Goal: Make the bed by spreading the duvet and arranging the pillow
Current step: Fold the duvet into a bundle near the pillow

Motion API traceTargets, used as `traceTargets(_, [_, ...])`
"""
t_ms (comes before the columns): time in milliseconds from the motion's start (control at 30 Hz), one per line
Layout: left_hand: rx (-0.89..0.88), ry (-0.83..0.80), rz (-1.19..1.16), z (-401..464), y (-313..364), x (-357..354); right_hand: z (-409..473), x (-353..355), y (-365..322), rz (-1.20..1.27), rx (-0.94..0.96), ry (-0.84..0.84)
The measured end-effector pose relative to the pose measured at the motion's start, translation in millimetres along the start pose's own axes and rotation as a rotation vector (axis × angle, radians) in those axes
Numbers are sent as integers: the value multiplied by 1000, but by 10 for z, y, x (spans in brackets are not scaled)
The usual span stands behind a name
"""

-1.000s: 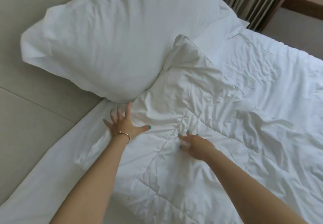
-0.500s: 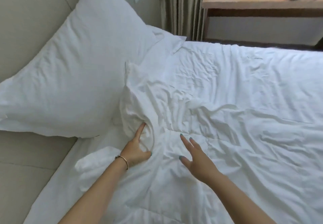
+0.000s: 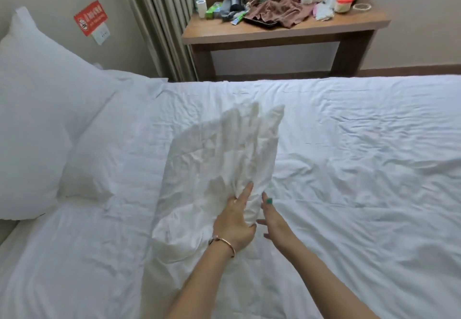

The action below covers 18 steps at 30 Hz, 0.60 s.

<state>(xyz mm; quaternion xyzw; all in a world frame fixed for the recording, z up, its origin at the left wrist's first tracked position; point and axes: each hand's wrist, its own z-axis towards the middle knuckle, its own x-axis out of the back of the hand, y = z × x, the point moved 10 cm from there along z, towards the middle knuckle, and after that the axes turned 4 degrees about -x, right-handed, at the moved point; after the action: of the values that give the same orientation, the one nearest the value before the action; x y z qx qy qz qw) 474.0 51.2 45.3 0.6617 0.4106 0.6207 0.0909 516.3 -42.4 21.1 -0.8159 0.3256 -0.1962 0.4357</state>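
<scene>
Cluttered wooden table (image 3: 287, 32), beige curtain (image 3: 159, 19), pale wall (image 3: 411, 19).

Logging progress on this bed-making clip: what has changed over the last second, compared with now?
The left hand, flat on the duvet a second ago, slid under its folded corner, gripped it and lifted it up, away from the pillow. The right hand moved in beside the raised fold, fingers straight. The pillow stayed leaning against the headboard, and the rest of the duvet stayed spread.

pillow (image 3: 37, 124) left on bed, raised duvet (image 3: 219, 159) fold centre, desk (image 3: 282, 32) behind
</scene>
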Motion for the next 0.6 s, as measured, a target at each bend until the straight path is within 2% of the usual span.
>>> traceTargets(67, [131,-29,0,-109,216,-589,-93,475,282,60,-137,23])
traceTargets(133, [266,-64,-207,-171,435,-1107,-164,815,570,129,-287,18])
traceTargets(167, [260,-97,-273,-180,626,-1302,-173,937,665,147,-322,15])
traceTargets(233, [168,-74,-262,-171,947,-1390,-62,1069,759,170,-302,5])
traceTargets(300, [184,45,25,-223,840,-1199,85,1149,823,136,-274,41])
traceTargets(333, [270,25,174,-304,617,-1165,142,1172,875,103,-285,72])
traceTargets(400, [508,-140,294,-560,63,-1227,231,1141,947,48,-330,106])
traceTargets(433, [553,-195,298,-666,-111,-1287,277,1107,962,-7,-332,119])
traceTargets(500, [520,-209,233,-726,-187,-1425,365,992,928,-126,-295,112])
traceTargets(600, [419,-100,-15,-669,-79,-1508,483,905,733,-216,-59,149])
